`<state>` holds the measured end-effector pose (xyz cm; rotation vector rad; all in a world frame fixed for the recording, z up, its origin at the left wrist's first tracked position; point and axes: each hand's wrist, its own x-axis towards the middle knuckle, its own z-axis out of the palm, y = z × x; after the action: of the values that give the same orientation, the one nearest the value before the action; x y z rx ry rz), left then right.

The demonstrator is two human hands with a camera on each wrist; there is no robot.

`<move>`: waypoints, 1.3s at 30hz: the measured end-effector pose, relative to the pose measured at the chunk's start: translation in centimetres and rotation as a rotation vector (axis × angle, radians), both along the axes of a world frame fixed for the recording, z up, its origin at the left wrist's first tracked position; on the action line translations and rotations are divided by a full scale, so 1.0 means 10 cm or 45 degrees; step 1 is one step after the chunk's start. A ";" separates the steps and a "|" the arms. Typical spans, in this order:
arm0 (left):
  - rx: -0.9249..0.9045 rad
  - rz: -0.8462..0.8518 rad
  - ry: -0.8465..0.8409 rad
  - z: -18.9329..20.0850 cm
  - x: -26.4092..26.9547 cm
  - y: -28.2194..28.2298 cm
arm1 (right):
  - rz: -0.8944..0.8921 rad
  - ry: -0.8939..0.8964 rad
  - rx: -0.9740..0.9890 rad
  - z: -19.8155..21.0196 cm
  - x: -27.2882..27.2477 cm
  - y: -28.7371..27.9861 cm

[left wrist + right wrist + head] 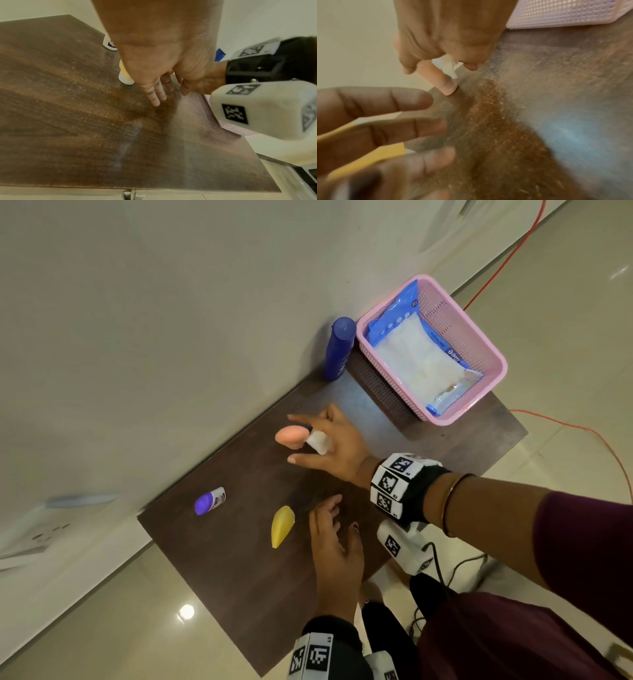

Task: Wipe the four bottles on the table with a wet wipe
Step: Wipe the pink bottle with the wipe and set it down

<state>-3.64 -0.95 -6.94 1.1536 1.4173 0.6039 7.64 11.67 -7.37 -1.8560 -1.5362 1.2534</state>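
Dark wood-grain table (239, 594) against a pale wall, on glossy light floor tiles.

At frame centre in the head view, fingers (412, 58) of the right hand (337, 445) curled round a folded white wet wipe (317, 441), pressing it to the side of the pink bottle (291, 436). Index finger and thumb stretched straight on either side of that bottle. Bottle's lower end on the table, close to the wall-side edge; leaning in the right wrist view.

Lower in the frame, left hand (337, 546) slack over the table, fingers loosely spread, holding nothing. Fingertips just beside the yellow bottle (282, 525), not touching it. Whether the palm rests on the wood, cannot tell.

Left of the yellow bottle, small white bottle with purple cap (209, 501), well apart from both hands. Above the right hand, tall blue bottle (339, 349) upright at the table's wall-side edge, just beside the pink basket (498, 361).

Inside the basket, at the upper right, a blue-and-white pack of wipes (418, 361) lying flat. Black wristbands with white marker blocks on both wrists. Red cable (507, 265) on the floor beyond the table, at the upper right. White wall socket (34, 537) at the far left.
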 end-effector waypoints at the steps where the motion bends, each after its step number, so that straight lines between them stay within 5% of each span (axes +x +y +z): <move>1: 0.017 -0.012 0.007 0.01 -0.03 0.00 | -0.023 -0.005 -0.010 0.02 -0.04 0.03; 9: -0.095 0.077 -0.082 0.17 -0.02 0.07 | -0.477 0.400 -0.343 0.15 0.07 -0.04; 14: -0.285 0.257 -0.230 0.30 0.10 0.13 | -0.355 0.709 -0.574 0.22 0.33 -0.34; 20: -0.492 0.425 -0.596 0.43 0.05 0.32 | -0.117 0.764 -0.690 0.41 0.37 -0.52; 23: -0.587 0.453 -0.821 0.52 0.07 0.45 | -0.169 0.724 -0.671 0.57 0.29 -0.54; 26: -0.600 0.466 -0.941 0.56 0.10 0.53 | -0.399 0.612 -0.497 0.74 0.35 -0.46; 29: -0.565 0.424 -0.899 0.60 0.14 0.58 | -0.446 0.354 -0.044 0.78 0.48 -0.39; 33: -0.529 0.429 -0.855 0.63 0.20 0.59 | -0.222 0.004 0.487 0.79 0.41 -0.33; 39: -0.565 0.520 -0.888 0.67 0.23 0.66 | 0.292 -0.112 0.700 0.75 0.20 -0.65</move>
<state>-1.35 5.69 -0.24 0.2438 1.0866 0.8233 9.64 5.13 0.10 -1.4222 -1.9431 0.7295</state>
